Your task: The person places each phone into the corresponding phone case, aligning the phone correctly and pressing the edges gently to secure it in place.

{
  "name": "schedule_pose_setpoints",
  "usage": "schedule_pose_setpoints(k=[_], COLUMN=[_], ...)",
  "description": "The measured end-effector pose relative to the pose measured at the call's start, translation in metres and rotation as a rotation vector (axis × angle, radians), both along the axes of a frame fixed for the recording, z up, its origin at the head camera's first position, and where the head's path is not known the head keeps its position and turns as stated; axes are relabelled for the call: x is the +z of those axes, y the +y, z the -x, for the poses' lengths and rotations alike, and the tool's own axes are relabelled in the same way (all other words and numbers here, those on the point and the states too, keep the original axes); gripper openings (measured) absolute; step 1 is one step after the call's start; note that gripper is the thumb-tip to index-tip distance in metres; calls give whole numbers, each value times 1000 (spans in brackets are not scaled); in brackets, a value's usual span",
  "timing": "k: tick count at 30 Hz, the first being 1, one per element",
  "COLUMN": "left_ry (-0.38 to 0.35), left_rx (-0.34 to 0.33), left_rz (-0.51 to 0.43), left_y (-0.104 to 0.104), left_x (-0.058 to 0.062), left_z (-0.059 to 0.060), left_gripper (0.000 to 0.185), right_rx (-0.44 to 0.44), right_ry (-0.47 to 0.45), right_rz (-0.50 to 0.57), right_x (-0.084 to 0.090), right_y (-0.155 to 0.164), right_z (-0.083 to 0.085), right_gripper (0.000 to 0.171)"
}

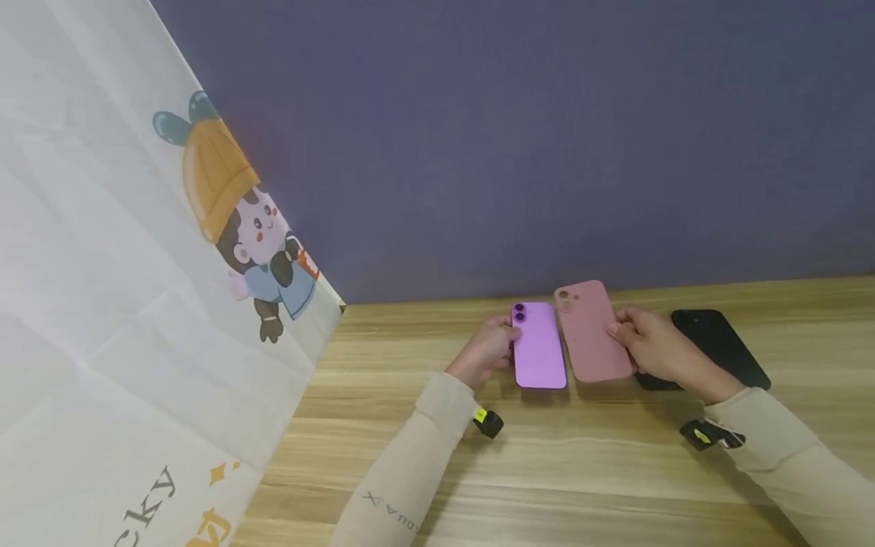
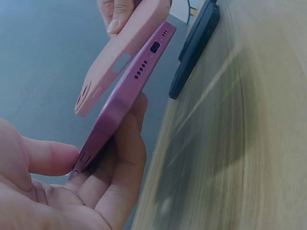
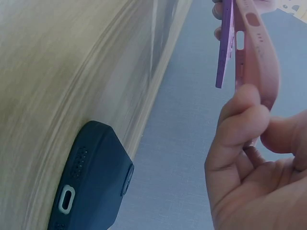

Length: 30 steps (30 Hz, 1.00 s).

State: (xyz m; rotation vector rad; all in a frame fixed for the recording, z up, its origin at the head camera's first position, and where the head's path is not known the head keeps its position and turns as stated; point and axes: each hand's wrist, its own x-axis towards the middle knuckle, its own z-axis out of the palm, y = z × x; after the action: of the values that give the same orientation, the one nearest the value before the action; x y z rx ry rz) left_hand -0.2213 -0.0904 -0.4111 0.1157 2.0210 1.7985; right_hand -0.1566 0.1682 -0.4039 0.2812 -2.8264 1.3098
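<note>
My left hand (image 1: pixel 488 351) grips a purple phone (image 1: pixel 538 346) by its left edge, back side up, above the wooden table (image 1: pixel 560 471). The left wrist view shows my thumb and fingers (image 2: pixel 125 158) pinching the purple phone (image 2: pixel 125 93) at its side. Beside it, my right hand (image 1: pixel 652 343) holds a pink phone case (image 1: pixel 593 330) by its right edge. In the right wrist view the pink case (image 3: pixel 259 57) and the purple phone (image 3: pixel 224 45) stand edge to edge, close together, with my fingers (image 3: pixel 240 129) curled on the case.
A black phone case (image 1: pixel 718 346) lies flat on the table just right of my right hand; it shows as a dark case (image 3: pixel 88 184) in the right wrist view. A white printed cloth (image 1: pixel 137 304) hangs at the left. A purple-grey wall (image 1: pixel 519 137) stands behind.
</note>
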Motion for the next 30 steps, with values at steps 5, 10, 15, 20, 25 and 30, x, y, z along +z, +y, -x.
schedule_pose_setpoints(k=[5,10,15,20,25,30], left_ry=[7,3,4,19,29,35], left_rx=[-3,10,21,7,3,15], left_rz=[-1,5,-11,-41,-46,-46], left_y=[1,1,2,4,6,7], left_x=[2,2,3,3,2,1], left_z=[-2,-3,-5,-6,-6,-5], left_gripper=[18,20,22,22,22,24], right_rx=[-2,-2,-5,1,-7,-11], right_ry=[7,4,14,13,9,-1], right_rz=[9,22,25,36,38,39], right_x=[0,-1,-1,-2,-1,0], right_y=[-1,-1,-2,-3,-3,-4], right_z=[0,-1,-2,-2,-3,-2], right_gripper=[38,38,35,36,37,39])
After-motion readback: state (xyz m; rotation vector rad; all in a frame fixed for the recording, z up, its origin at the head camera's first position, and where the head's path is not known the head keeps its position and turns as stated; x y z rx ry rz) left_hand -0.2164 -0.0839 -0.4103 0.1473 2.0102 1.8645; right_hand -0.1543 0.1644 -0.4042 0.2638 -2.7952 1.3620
